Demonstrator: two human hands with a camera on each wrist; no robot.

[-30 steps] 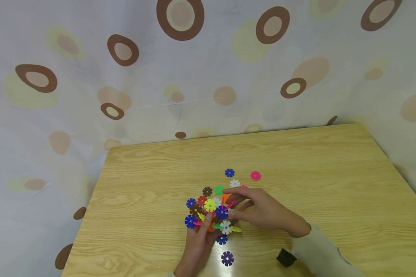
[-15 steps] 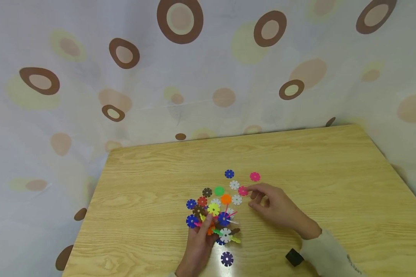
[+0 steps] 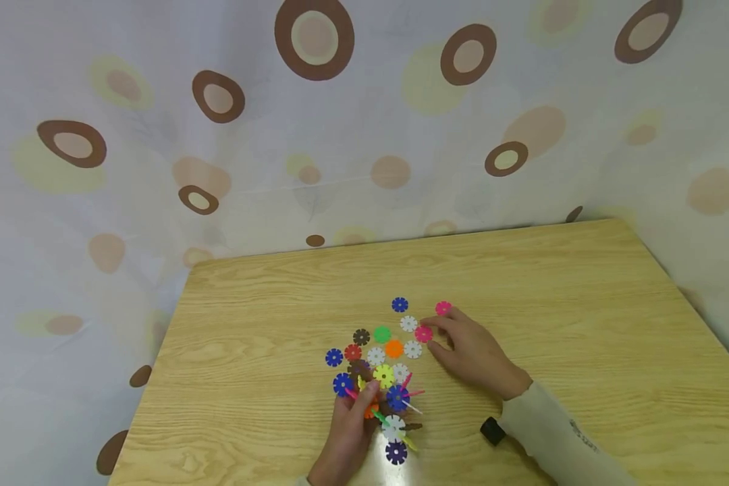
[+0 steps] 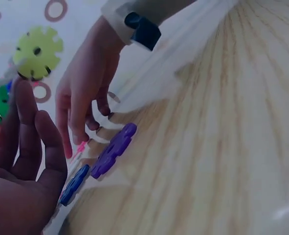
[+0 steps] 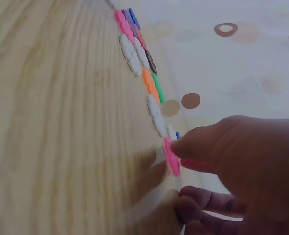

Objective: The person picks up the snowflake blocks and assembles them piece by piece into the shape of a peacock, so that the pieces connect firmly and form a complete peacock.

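Observation:
My left hand [image 3: 354,420] grips a cluster of interlocking notched plastic discs, thumb over the front. Showing on it are a yellow disc [image 3: 384,376], a blue disc [image 3: 397,398] and a white disc [image 3: 393,428]. The yellow disc [image 4: 38,51] also shows in the left wrist view. To the right, my right hand [image 3: 476,351] is low over the table, thumb and index finger spread at either side of a flat pink disc [image 3: 424,334]. In the right wrist view the thumb tip overlaps that pink disc [image 5: 171,156]. The palm side of the left hand is hidden.
Several loose discs lie flat beyond the cluster, among them an orange disc [image 3: 394,348], a green disc [image 3: 382,334] and another pink disc [image 3: 443,308]. A purple disc [image 3: 396,452] lies nearer me. A patterned cloth [image 3: 389,121] hangs behind the wooden table [image 3: 553,290].
From beside the cluster, my right hand has moved right and away to the pink disc on the table. The held cluster has shifted and turned slightly toward me.

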